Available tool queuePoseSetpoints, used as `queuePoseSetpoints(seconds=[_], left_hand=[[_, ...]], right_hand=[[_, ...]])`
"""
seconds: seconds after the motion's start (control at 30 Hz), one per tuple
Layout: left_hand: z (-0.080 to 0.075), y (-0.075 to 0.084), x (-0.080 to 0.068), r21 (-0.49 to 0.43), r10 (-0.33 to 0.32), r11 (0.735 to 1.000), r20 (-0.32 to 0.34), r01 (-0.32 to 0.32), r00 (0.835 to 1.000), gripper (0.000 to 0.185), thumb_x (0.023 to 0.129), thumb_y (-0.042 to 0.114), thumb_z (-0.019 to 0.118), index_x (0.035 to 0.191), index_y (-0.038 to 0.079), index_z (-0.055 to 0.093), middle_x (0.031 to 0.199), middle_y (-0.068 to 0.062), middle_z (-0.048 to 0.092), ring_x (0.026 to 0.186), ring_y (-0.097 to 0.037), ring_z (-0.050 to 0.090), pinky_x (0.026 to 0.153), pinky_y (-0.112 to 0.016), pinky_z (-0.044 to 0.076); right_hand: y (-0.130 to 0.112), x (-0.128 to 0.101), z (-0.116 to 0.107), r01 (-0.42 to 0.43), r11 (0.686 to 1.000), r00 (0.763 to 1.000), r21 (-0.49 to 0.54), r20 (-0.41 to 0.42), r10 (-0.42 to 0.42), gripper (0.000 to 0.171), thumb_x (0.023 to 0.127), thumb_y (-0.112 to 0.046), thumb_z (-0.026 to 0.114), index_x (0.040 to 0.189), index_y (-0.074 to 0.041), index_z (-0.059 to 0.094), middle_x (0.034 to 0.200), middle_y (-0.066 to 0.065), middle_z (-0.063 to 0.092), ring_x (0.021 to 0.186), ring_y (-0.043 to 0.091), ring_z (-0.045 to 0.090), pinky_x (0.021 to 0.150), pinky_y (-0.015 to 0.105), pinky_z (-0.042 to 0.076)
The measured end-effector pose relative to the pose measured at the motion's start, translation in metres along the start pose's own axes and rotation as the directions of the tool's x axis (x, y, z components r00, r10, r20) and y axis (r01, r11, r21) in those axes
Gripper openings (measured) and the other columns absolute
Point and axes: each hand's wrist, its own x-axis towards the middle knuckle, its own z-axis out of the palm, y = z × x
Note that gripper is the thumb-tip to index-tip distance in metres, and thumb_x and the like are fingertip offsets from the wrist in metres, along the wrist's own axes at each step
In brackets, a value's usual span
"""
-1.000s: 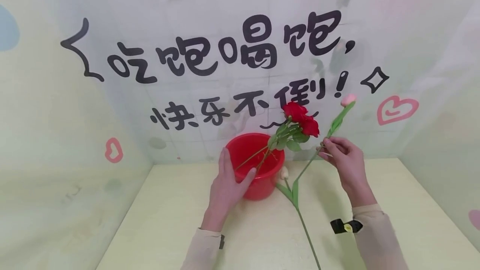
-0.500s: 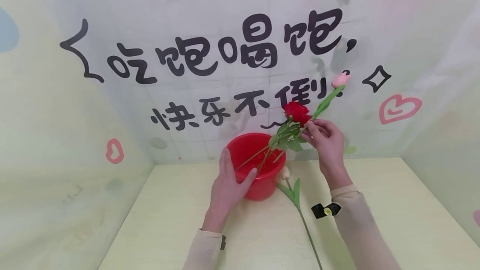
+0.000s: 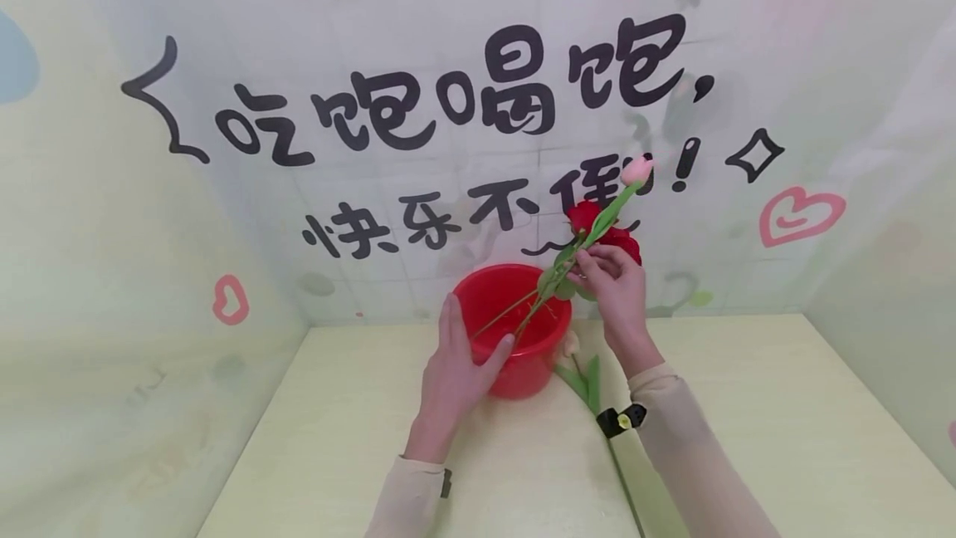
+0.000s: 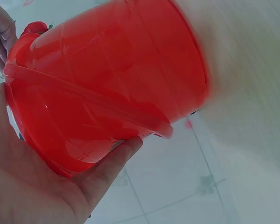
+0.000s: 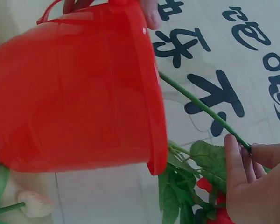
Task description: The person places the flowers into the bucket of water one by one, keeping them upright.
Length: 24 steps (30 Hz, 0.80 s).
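Two hands are in my view, both working at the red bucket (image 3: 514, 330), which stands near the far edge of the table (image 3: 358, 438), close to the wall. My left hand (image 3: 457, 372) grips the bucket's near wall, thumb hooked over the rim and fingers laid against the outside. My right hand (image 3: 614, 285) pinches the green stem of the pink tulip (image 3: 636, 169) between thumb and fingertips (image 5: 235, 154), just above the bucket's right rim; the stem slants down into the bucket. Red roses (image 3: 597, 227) already stand in the bucket, their blooms touching my right hand. A white tulip (image 3: 571, 344) lies on the table just right of the bucket.
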Motion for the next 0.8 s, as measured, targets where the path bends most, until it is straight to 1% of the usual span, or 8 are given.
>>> queuePoseSetpoints(seconds=[0.07, 0.2, 0.3, 0.43, 0.53, 0.63, 0.73, 0.8], left_hand=[[0.000, 0.001, 0.000, 0.002, -0.001, 1.000, 0.002, 0.001, 1.000, 0.117, 0.089, 0.057, 0.077, 0.171, 0.018, 0.004, 0.164, -0.007, 0.037, 0.121, -0.036, 0.065, 0.083, -0.049, 0.064], [-0.001, 0.002, 0.002, -0.004, -0.006, 1.000, -0.001, 0.006, 1.000, 0.117, 0.089, 0.057, 0.078, 0.171, 0.019, 0.004, 0.165, -0.006, 0.036, 0.126, -0.037, 0.063, 0.084, -0.050, 0.064], [-0.002, 0.004, 0.006, -0.002, 0.003, 1.000, -0.007, -0.003, 1.000, 0.117, 0.089, 0.059, 0.078, 0.171, 0.020, 0.004, 0.165, -0.005, 0.035, 0.128, -0.037, 0.061, 0.084, -0.050, 0.064], [-0.002, 0.005, 0.012, 0.009, 0.025, 1.000, -0.013, -0.025, 1.000, 0.117, 0.090, 0.061, 0.075, 0.171, 0.020, 0.003, 0.166, -0.006, 0.034, 0.124, -0.037, 0.063, 0.085, -0.049, 0.064], [-0.002, 0.004, 0.011, 0.004, 0.019, 1.000, -0.013, -0.019, 1.000, 0.117, 0.089, 0.060, 0.076, 0.171, 0.019, 0.003, 0.166, -0.006, 0.035, 0.125, -0.038, 0.063, 0.084, -0.050, 0.064], [-0.001, 0.002, 0.007, 0.004, 0.002, 1.000, -0.005, -0.002, 1.000, 0.118, 0.088, 0.058, 0.078, 0.171, 0.019, 0.003, 0.165, -0.007, 0.035, 0.128, -0.038, 0.061, 0.085, -0.050, 0.064], [0.000, 0.000, 0.004, 0.010, -0.006, 1.000, 0.000, 0.006, 1.000, 0.118, 0.088, 0.057, 0.079, 0.171, 0.019, 0.004, 0.165, -0.007, 0.035, 0.129, -0.038, 0.061, 0.085, -0.050, 0.064], [0.001, 0.000, 0.003, 0.018, -0.005, 1.000, -0.001, 0.005, 1.000, 0.118, 0.088, 0.057, 0.079, 0.171, 0.019, 0.004, 0.165, -0.007, 0.035, 0.127, -0.037, 0.062, 0.085, -0.050, 0.064]], right_hand=[[0.004, -0.002, 0.001, -0.012, 1.000, 1.000, -0.006, 0.017, 0.012, 0.021, 0.100, -0.001, 0.070, 0.116, 0.010, 0.061, 0.096, 0.009, 0.073, 0.081, 0.017, 0.077, 0.081, 0.033, 0.063], [0.007, -0.003, 0.004, -0.032, 0.999, 0.998, -0.028, 0.050, 0.033, 0.025, 0.101, -0.003, 0.069, 0.119, 0.012, 0.060, 0.100, 0.013, 0.072, 0.084, 0.018, 0.077, 0.084, 0.036, 0.063], [0.008, -0.004, 0.006, -0.035, 0.998, 0.997, -0.058, 0.063, 0.039, 0.026, 0.102, -0.004, 0.069, 0.120, 0.011, 0.060, 0.104, 0.016, 0.072, 0.086, 0.019, 0.077, 0.083, 0.034, 0.063], [0.009, -0.007, 0.008, -0.047, 0.992, 0.995, -0.114, 0.076, 0.056, 0.029, 0.102, -0.008, 0.070, 0.123, 0.011, 0.061, 0.111, 0.024, 0.070, 0.089, 0.019, 0.077, 0.084, 0.032, 0.063], [0.013, -0.011, 0.008, -0.092, 0.984, 0.991, -0.152, 0.086, 0.106, 0.032, 0.102, -0.011, 0.071, 0.126, 0.010, 0.063, 0.117, 0.027, 0.070, 0.091, 0.017, 0.077, 0.087, 0.033, 0.062], [0.019, -0.015, 0.006, -0.151, 0.974, 0.981, -0.170, 0.092, 0.168, 0.034, 0.102, -0.011, 0.071, 0.127, 0.011, 0.064, 0.122, 0.029, 0.071, 0.091, 0.015, 0.078, 0.089, 0.035, 0.060], [0.026, -0.018, 0.005, -0.193, 0.965, 0.973, -0.177, 0.091, 0.212, 0.033, 0.101, -0.010, 0.072, 0.127, 0.011, 0.066, 0.121, 0.028, 0.072, 0.089, 0.013, 0.078, 0.089, 0.034, 0.060], [0.028, -0.021, 0.005, -0.204, 0.963, 0.970, -0.177, 0.095, 0.224, 0.034, 0.101, -0.009, 0.073, 0.126, 0.012, 0.067, 0.119, 0.026, 0.073, 0.089, 0.013, 0.078, 0.089, 0.033, 0.060]])
